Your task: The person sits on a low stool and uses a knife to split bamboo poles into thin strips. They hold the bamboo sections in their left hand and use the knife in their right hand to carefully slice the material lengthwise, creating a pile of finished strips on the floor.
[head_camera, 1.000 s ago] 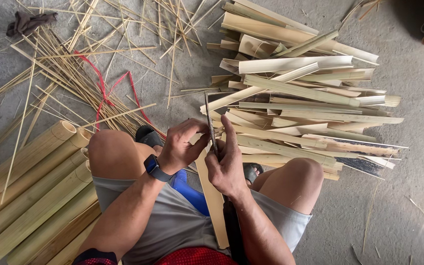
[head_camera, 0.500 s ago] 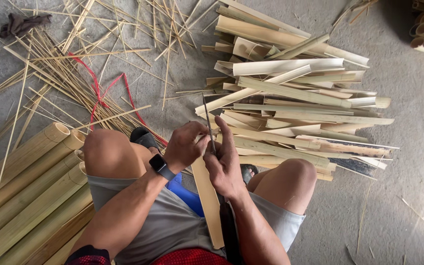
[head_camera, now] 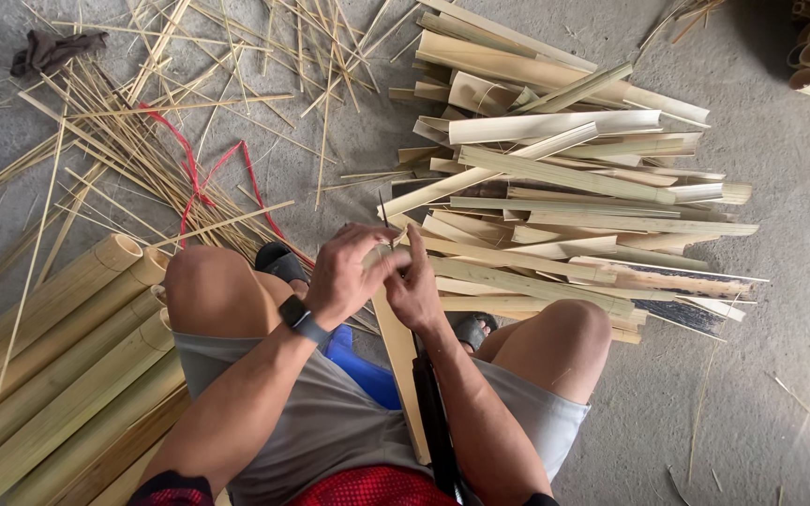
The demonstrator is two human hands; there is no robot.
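I see my left hand (head_camera: 349,274) and right hand (head_camera: 416,286) closed together on a flat bamboo slat (head_camera: 397,361), which runs from under my fingers back between my knees, probably so my lap steadies it. Whether a blade sits in the grip, I cannot tell. Just beyond my right hand lies the heap of split slats (head_camera: 564,201); left of my left hand lie whole bamboo poles (head_camera: 58,347) and thin splints (head_camera: 133,150) on the floor (head_camera: 780,309).
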